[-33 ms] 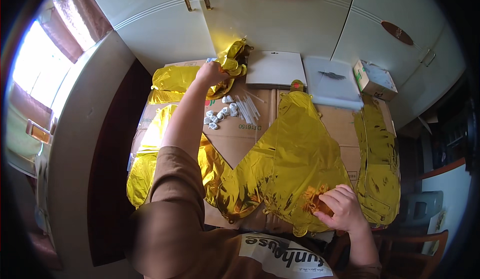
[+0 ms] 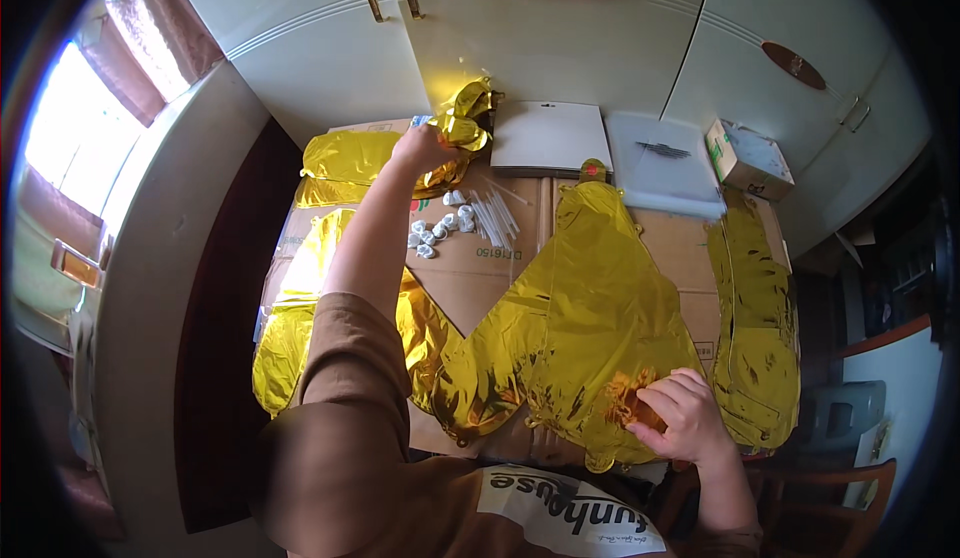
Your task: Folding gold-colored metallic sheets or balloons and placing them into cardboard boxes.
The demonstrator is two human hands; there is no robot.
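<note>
Flattened cardboard (image 2: 640, 248) covers your counter below cream cabinet doors (image 2: 560, 38). Your left hand (image 2: 425, 146) grips a crumpled gold foil balloon (image 2: 462, 130) at the far edge; your right hand (image 2: 680, 416) pinches the large gold foil balloon (image 2: 590, 308) at the near edge.

Bare cardboard on the bench (image 2: 470, 283) lay open in a wedge between the two limbs of the large gold foil balloon (image 2: 590, 318). Above it, white clips (image 2: 437, 230) and a bundle of straws (image 2: 493, 218) blocked the way. The outstretched left forearm crossed the left side. A flat white board (image 2: 550, 136), a clear folder (image 2: 660, 163) and a small box (image 2: 745, 158) lined the far edge against the cupboard doors (image 2: 560, 38).
</note>
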